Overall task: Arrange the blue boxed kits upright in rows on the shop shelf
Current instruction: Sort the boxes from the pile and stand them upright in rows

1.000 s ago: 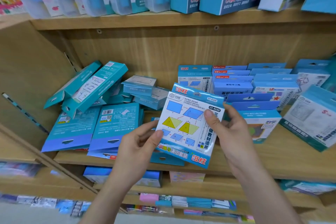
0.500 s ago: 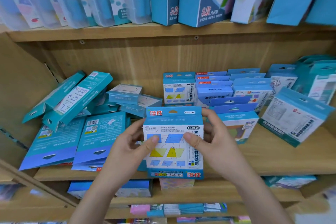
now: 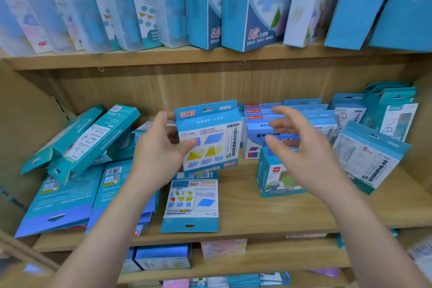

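Observation:
My left hand (image 3: 159, 149) grips a blue boxed kit (image 3: 210, 138) with yellow and blue shapes on its front, held upright at the middle of the wooden shelf (image 3: 268, 213). My right hand (image 3: 301, 152) hovers just right of it, fingers spread, holding nothing. Behind that hand stand rows of upright blue kits (image 3: 264, 114). Another kit (image 3: 190, 203) lies flat, back side up, in front of the held box. A small blue kit (image 3: 273, 177) stands partly hidden behind my right hand.
A jumble of teal and blue boxes (image 3: 93, 138) lies tipped over at the shelf's left, with flat ones (image 3: 63, 199) overhanging the front edge. A leaning kit (image 3: 369, 156) sits at the right. Tall boxes (image 3: 254, 4) fill the shelf above.
The held kit has moved up and back onto the shelf, standing upright. My right hand has let go of it and opened to its right. The camera came closer.

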